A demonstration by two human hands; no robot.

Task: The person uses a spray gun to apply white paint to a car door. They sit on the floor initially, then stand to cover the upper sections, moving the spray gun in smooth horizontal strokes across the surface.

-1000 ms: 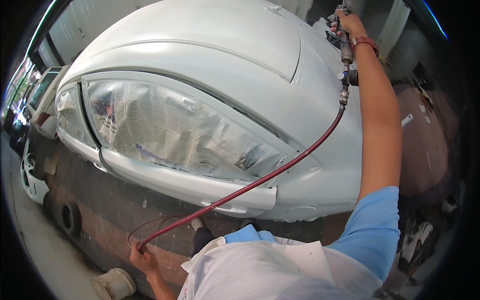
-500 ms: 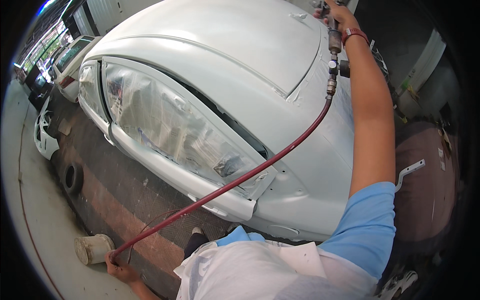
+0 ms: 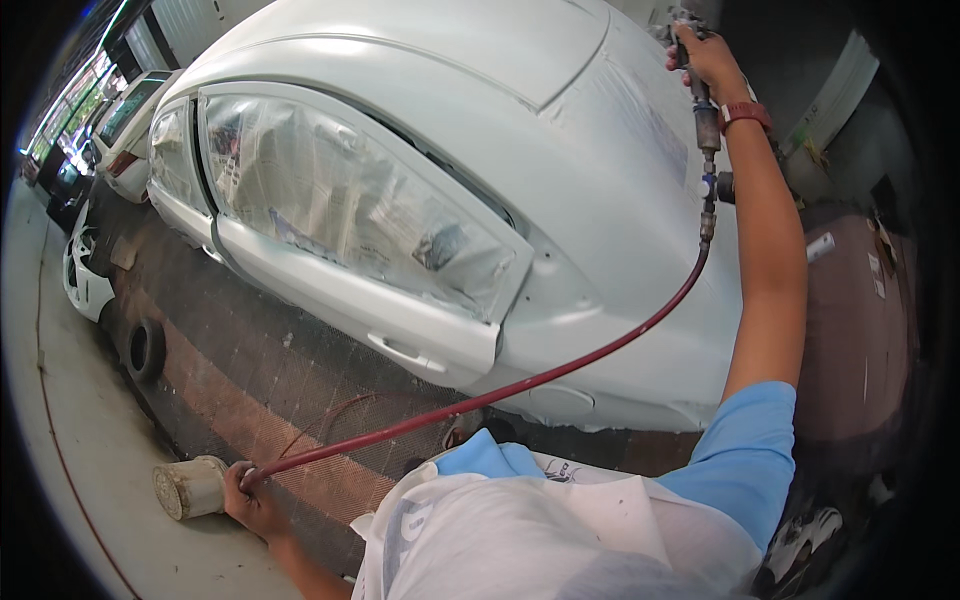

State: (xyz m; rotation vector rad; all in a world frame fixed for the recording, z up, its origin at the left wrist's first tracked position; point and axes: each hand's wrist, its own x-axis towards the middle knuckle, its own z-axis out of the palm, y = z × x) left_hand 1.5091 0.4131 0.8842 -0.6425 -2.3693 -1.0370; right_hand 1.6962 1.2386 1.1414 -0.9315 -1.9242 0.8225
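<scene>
My right hand (image 3: 712,58) is closed round a spray gun (image 3: 690,28), held out high at the right over the rear of a white car (image 3: 600,300). Below its handle hang metal fittings with a small round gauge. From them a dark red hose (image 3: 540,378) curves down to the left across the car's side. My left hand (image 3: 252,505) grips this hose low at the left, away from the car. Plastic film and paper (image 3: 340,190) cover the side windows. The gun's nozzle is hard to make out at the upper edge.
A dirty bucket (image 3: 190,487) lies beside my left hand. Farther off are a tyre (image 3: 147,350), a loose white bumper (image 3: 85,280) and another white car (image 3: 125,160). A brownish covered object (image 3: 850,340) stands at the right. Dark and reddish mats (image 3: 240,410) cover the floor.
My right hand with the spray gun has moved right and slightly down. My left hand has risen a little and shifted right with the hose. The car sits farther left and higher in view.
</scene>
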